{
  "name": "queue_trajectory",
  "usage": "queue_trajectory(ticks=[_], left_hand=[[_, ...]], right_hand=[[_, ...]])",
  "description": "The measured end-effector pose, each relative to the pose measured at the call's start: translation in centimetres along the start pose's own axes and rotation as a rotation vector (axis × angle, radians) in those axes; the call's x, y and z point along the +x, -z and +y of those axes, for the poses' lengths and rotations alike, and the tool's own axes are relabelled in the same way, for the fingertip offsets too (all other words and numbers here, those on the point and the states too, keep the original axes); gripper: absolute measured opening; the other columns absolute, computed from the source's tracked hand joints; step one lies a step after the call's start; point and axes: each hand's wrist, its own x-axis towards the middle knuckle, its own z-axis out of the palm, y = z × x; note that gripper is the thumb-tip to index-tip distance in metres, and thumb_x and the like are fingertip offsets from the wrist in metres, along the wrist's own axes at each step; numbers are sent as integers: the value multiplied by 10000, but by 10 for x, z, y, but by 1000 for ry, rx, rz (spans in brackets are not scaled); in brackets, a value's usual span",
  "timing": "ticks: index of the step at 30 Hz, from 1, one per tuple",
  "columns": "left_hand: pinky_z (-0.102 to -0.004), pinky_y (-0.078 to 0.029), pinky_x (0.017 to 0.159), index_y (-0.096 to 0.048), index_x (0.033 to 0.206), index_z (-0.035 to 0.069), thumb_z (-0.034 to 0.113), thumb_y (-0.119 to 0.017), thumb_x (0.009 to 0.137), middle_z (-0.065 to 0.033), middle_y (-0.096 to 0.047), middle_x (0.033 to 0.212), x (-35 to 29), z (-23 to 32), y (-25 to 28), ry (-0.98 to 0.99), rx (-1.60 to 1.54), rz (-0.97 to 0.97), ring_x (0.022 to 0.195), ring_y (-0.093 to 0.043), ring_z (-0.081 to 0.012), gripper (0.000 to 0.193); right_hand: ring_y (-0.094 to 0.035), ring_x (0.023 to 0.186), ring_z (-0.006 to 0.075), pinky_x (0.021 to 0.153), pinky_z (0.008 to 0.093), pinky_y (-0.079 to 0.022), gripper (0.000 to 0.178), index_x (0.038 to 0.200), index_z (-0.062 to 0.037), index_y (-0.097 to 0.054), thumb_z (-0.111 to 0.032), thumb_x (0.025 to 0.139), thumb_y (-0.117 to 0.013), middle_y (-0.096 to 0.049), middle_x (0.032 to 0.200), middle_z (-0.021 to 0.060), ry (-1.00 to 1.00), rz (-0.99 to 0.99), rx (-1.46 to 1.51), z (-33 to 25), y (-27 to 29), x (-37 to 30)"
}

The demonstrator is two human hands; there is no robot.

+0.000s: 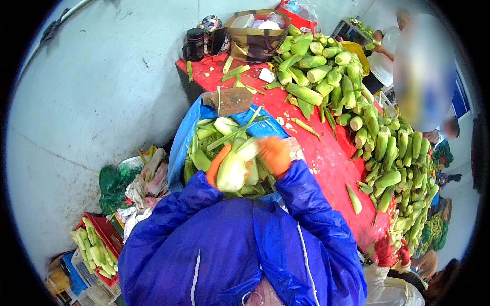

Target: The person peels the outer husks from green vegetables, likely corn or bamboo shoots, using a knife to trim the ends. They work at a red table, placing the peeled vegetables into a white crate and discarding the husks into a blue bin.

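Note:
Both my hands wear orange gloves over blue sleeves. My left hand is closed around the side of a pale green ear of corn still in its husk. My right hand, blurred by motion, is curled at the ear's right, against a pale husk leaf pulled out from it. Its fingertips are partly hidden. Beneath both hands, loose green husk leaves fill a container lined with a blue sheet. At its far edge rests a brown wooden block with a strip across it.
On the red table, a long heap of unhusked corn runs along the right. A bag and dark mug stand at the back. Peeled ears fill a red crate at lower left. A co-worker's red-gloved hands are at lower right.

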Motion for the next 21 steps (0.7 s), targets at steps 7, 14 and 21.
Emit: queue_trajectory(ticks=[7, 14, 21], left_hand=[[-393, -588, 708, -343, 1444, 93, 620, -366, 938, -233, -510, 1325, -40, 11, -12, 11, 35, -123, 933, -666, -322, 730], [-307, -557, 637, -496, 1296, 46, 688, -357, 905, -159, -663, 1028, -16, -4, -35, -81, 290, -112, 761, -671, -238, 765], [-335, -556, 648, -509, 1241, 43, 309, -612, 928, -112, -637, 1020, 1, -17, -30, -322, 660, 196, 767, -659, -209, 423]], right_hand=[[-526, 487, 165, 458, 304, -421, 488, 908, -11, -641, -482, 935, -517, -589, 635, 86, -897, 471, 413, 110, 88, 3], [-528, 476, 120, 434, 241, -394, 440, 982, -14, -672, -427, 830, -673, -661, 734, 63, -1010, -465, 853, -54, 3, -6], [-533, 461, 120, 423, 260, -400, 311, 887, 14, -656, -271, 777, -714, -625, 684, 61, -1004, -558, 638, -45, 10, -19]])
